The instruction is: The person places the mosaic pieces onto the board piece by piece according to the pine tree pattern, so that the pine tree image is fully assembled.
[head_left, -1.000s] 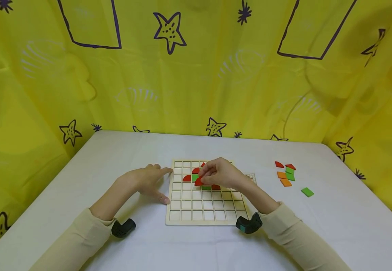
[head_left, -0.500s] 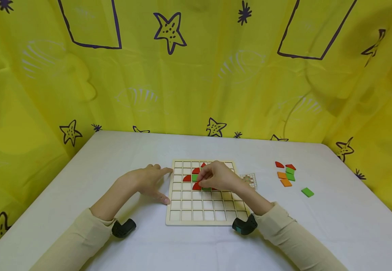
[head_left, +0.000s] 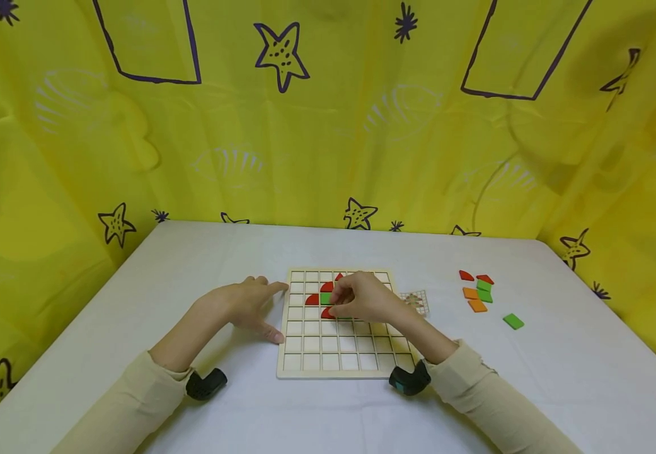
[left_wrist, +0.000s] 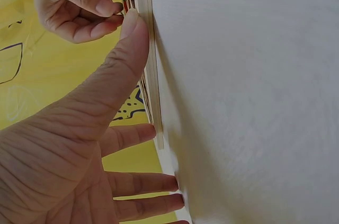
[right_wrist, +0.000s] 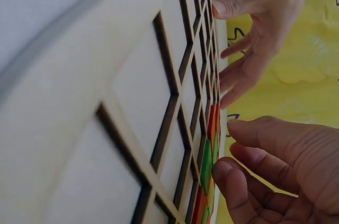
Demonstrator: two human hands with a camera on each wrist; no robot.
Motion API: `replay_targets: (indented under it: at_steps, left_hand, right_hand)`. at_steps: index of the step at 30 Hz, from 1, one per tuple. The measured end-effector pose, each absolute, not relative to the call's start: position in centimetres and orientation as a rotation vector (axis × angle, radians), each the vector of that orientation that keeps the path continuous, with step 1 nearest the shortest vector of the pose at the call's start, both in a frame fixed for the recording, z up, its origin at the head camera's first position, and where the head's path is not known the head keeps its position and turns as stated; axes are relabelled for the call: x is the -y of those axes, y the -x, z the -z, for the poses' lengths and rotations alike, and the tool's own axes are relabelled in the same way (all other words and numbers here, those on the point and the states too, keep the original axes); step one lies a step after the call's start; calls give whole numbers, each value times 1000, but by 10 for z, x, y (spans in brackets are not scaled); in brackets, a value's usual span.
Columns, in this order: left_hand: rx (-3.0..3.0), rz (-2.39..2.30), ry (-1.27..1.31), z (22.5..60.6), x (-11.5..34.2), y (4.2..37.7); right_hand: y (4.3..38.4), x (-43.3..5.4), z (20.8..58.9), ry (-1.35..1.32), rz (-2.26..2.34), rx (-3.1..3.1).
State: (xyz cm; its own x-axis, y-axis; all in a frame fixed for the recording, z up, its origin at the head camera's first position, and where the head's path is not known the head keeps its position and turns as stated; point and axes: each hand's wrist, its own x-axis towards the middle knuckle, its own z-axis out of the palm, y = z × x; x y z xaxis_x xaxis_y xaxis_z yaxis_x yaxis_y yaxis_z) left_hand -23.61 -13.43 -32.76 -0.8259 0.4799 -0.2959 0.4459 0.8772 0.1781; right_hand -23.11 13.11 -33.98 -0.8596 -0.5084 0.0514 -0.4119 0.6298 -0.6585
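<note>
Right hand point(head_left: 364, 296): loosely curled, apparently grasping nothing; red tile point(head_left: 326, 313): lowered beside grip, seemingly seated; left hand point(head_left: 247, 306): extended, ungrasping

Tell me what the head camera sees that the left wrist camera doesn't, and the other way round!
Only the head view shows the loose tiles right of the board and the little grid card. Only the left wrist view shows the palm side of the left hand. Both show the right hand, some of the board, the white table and the yellow curtain.
</note>
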Motion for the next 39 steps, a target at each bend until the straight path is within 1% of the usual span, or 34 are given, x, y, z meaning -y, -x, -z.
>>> replay_targets:
  at_steps: [5, 9, 23, 39]
  left_hand:
    - [-2717, -148, -690, 327, 134, 236]
    - [-2719, -148, -690, 327, 135, 237]
    - [-2717, -152, -689, 328, 135, 238]
    - [-2716, -139, -695, 329, 137, 238]
  right_hand:
    - [227, -139, 334, 851, 1026, -2717]
    - [223, -149, 329, 864, 1024, -2738]
    - [209, -196, 307, 668, 1179, -2788]
    - [198, -246, 311, 588, 1109, -2923]
